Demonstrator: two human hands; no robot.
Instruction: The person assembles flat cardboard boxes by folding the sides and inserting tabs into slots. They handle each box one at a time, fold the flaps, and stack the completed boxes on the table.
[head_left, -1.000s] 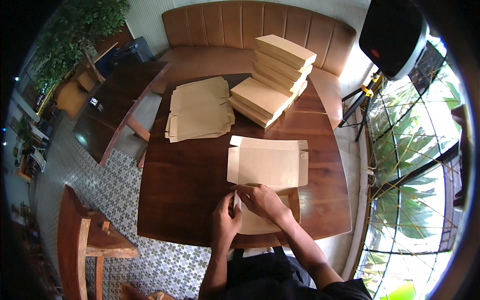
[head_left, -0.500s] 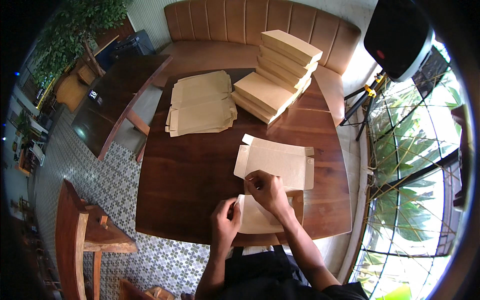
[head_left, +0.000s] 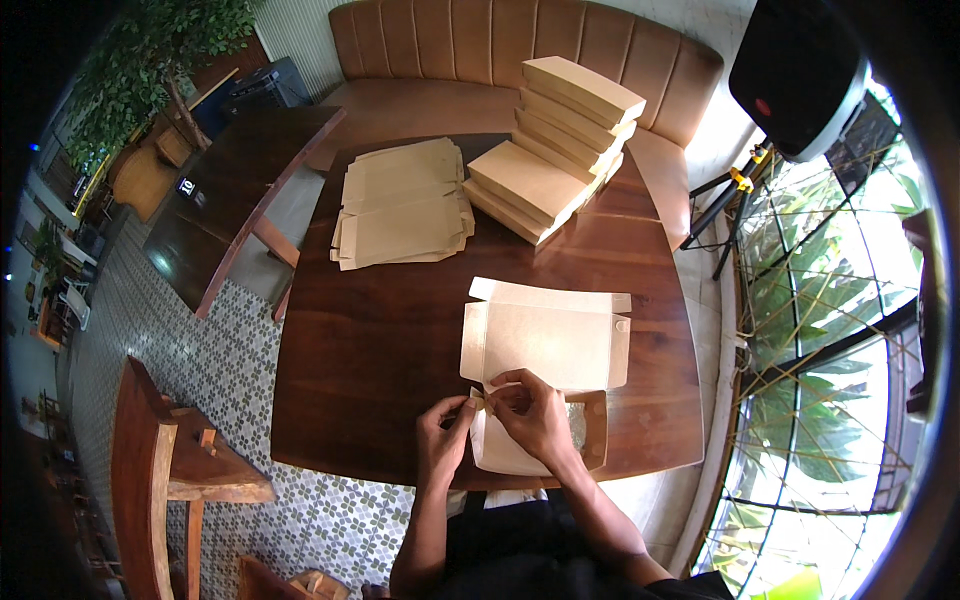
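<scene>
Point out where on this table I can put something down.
The tabletop's widest bare patch lies between the flat cardboard, the left hand and the left edge. A narrower strip lies right of the open box. Crowded: the back, with the stacked boxes, and front centre, where the left and right hand meet the open box.

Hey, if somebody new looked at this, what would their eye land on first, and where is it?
Probably the pale open box toward the near side of the dark table, with the left hand and right hand together at its left side. Next, the stepped stack of boxes behind it, with flat cardboard to the left. The bright window also stands out along the picture's right side.
</scene>
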